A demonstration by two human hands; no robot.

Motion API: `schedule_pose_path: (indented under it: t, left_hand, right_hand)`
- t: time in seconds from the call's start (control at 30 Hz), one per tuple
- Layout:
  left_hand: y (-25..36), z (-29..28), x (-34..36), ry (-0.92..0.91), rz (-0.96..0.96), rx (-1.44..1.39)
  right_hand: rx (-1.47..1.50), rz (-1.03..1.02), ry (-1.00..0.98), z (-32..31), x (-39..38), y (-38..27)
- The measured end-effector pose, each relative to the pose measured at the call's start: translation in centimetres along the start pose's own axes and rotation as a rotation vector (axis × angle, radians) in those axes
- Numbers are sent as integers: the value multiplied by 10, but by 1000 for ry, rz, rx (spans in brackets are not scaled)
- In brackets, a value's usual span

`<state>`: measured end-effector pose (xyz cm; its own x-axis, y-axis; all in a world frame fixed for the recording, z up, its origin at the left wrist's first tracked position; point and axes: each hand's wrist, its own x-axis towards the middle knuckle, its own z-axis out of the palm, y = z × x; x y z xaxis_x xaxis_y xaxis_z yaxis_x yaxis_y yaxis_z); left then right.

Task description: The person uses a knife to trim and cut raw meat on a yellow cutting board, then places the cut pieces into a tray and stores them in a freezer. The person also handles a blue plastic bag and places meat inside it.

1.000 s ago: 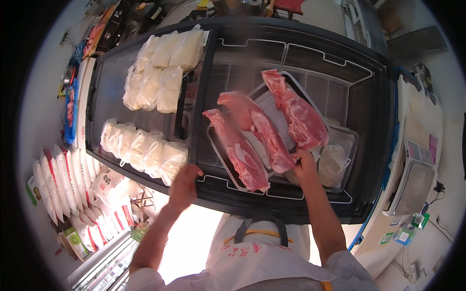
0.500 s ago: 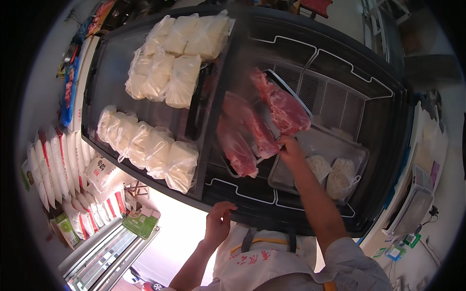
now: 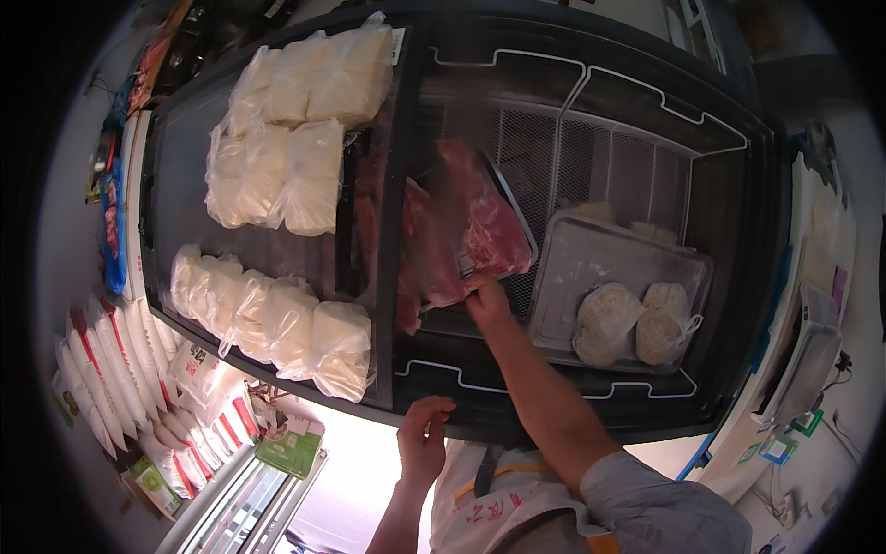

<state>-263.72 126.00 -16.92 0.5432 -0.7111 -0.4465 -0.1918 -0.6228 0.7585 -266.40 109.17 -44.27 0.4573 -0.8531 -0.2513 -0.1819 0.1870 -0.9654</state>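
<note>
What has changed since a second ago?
The meat tray has slid left, partly beneath the glass lid, with the right hand keeping its grip on the edge; the grey tray is now more exposed. The left hand has shifted right, toward the body, holding nothing visible. The bagged white packs stay on the glass lid.

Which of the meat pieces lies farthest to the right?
The meat piece directly beyond the right hand; the other pieces lie farther left, closer to the black bar.
</note>
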Motion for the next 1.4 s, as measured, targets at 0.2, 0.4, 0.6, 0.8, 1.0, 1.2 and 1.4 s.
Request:
schedule_pose_path:
  t: [0.2,0.4,0.6,0.8,1.0,1.2,1.4]
  left_hand:
    - [1,4,30,-33,17,-40]
    - [-11,3,46,-30,-13,-40]
    - [-7,15,66,-40,13,-46]
    - [-4,20,62,-52,-38,-49]
    - [-3,17,72,-74,-46,-58]
    - [-32,6,65,-5,-10,-93]
    - [-32,-1,54,-20,-32,-116]
  right_hand:
    - [1319,571,239,58,19,89]
    - [1345,630,347,72,6,112]
    - [1297,589,377,78,-6,148]
    - [950,903,278,64,-29,159]
    - [840,865,118,96,-49,155]
    - [-413,158,179,16,63,-26]
    - [-1208,-95,-207,-14,197,-7]
